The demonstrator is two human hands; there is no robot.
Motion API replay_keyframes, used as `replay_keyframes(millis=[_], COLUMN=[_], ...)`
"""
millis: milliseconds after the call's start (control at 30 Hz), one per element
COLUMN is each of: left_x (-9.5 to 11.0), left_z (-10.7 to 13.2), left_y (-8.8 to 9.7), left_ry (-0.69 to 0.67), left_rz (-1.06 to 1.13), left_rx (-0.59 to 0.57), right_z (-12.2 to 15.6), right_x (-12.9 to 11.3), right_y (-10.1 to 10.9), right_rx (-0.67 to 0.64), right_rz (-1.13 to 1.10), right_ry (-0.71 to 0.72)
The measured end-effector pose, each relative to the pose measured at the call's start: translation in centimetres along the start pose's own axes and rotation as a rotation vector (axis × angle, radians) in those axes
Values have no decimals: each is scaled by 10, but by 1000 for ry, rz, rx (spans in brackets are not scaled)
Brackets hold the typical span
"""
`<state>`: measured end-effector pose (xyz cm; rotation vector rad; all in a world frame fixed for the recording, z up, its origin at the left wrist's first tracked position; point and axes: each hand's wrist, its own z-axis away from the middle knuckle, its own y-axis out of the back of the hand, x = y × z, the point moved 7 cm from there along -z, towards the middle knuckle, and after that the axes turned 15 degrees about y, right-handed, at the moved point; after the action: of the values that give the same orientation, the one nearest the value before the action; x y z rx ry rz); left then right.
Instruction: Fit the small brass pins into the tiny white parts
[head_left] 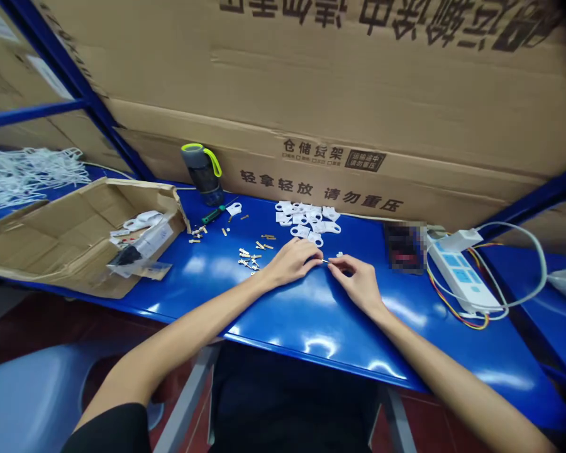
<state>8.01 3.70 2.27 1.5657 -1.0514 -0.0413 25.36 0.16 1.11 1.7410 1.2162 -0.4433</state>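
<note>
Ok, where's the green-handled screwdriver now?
In the head view, the green-handled screwdriver lies on the blue bench, just in front of the grey water bottle, left of the white plastic brackets.

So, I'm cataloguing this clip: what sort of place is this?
Probably a small assembly workshop: a glossy blue metal workbench, large brown cardboard cartons printed with Chinese text, and a cluster of small white plastic parts.

Printed on the cardboard carton: 仓储货架; 轻拿轻放; 请勿重压.

Glossy blue bench, apparently white clips.
</note>
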Motion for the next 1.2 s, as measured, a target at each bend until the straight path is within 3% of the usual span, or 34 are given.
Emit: replay_keyframes(millis=[233,533,667,900,1200], left_x=[0,-5,-2,-1,-1], left_z=[2,3,2,-1,11], left_y=[2,-1,-5,-3,9], left_ry=[38,148,108,52,-13], left_rz=[-6,89,99,85,24], left_rx=[-16,-40,-75,-31,-130], right_z=[-8,-8,-6,-8,-7], right_x=[-7,13,13,5,-17], right_y=[-3,-1,-1,4,-15], right_rx=[-67,-88,-96,-106,-268], right_rz=[113,-51,-64,-57,140], right_ry=[106,-75,-91,-52,239])
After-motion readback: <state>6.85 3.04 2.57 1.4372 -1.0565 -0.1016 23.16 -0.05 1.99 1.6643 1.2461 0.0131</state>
